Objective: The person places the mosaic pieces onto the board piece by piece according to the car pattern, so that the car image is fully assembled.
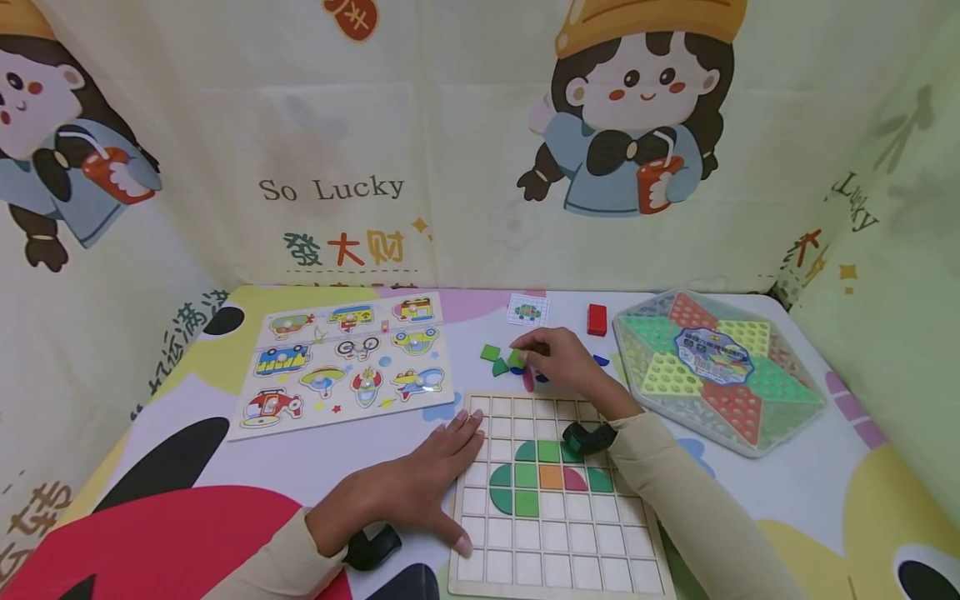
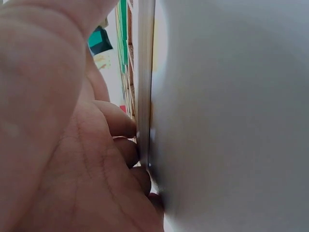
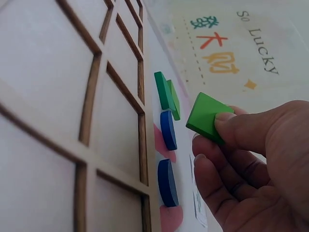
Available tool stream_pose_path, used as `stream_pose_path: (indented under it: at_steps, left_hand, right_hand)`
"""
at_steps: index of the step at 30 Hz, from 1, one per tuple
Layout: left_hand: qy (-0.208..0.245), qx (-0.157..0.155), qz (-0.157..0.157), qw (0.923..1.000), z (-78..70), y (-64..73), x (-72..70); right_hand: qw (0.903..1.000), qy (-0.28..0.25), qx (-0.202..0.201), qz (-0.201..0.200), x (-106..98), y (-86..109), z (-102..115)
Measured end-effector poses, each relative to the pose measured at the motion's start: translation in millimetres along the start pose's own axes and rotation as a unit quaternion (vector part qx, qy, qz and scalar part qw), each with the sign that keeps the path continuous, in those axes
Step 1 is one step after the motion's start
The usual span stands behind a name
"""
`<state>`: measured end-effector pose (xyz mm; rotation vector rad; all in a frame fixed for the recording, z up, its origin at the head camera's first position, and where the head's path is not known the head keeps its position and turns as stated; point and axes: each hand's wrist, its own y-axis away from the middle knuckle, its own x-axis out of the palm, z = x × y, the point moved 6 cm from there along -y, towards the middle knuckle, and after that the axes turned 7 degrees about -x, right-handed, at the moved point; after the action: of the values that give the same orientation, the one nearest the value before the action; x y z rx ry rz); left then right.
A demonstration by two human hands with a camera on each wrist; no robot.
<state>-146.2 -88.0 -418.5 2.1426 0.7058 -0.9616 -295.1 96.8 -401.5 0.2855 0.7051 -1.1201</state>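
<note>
My right hand (image 1: 561,358) pinches a light green square tile (image 3: 207,116) between thumb and fingers, lifted beyond the far edge of a wooden grid board (image 1: 557,533). Fingers spread, my left hand (image 1: 420,479) rests along the board's left edge, its thumb near the lower left corner. In the board's cells lie green squares (image 1: 527,502), dark green quarter-circles (image 1: 501,501), an orange square (image 1: 551,477) and a dark pink quarter-circle (image 1: 575,479). Near the right hand are another light green square (image 1: 490,352), a dark green triangle (image 1: 500,367) and blue curved pieces (image 3: 168,182).
A picture card (image 1: 528,310) showing a coloured shape on a grid lies at the back, left of a red block (image 1: 597,320). To the left is a vehicle puzzle board (image 1: 352,367); a hexagonal game board (image 1: 712,360) with coloured triangles lies right.
</note>
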Motion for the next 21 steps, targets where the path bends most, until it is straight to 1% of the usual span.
stream_pose_path:
  at_steps: [5, 11, 14, 18, 21]
  left_hand:
    - [-0.004, -0.003, 0.002, 1.0000, 0.6, -0.4, 0.2]
    - [-0.007, 0.001, -0.001, 1.0000, 0.9, -0.2, -0.2]
    - [-0.009, 0.003, -0.004, 1.0000, 0.6, -0.4, -0.8]
    - [-0.008, 0.002, -0.004, 1.0000, 0.4, -0.8, -0.7]
    - [-0.007, -0.002, -0.002, 1.0000, 0.1, -1.5, -0.5]
  right_hand:
    - [0.9997, 0.006, -0.022, 0.005, -4, 7.2, 4]
    - [0.9977, 0.010, -0.055, 0.039, -6, 19.5, 12]
    - [0.9962, 0.016, -0.070, 0.049, -7, 26.0, 16]
    - [0.9949, 0.025, -0.080, 0.055, -9, 34.6, 20]
    - [0.9942, 0.025, -0.080, 0.067, -8, 41.2, 23]
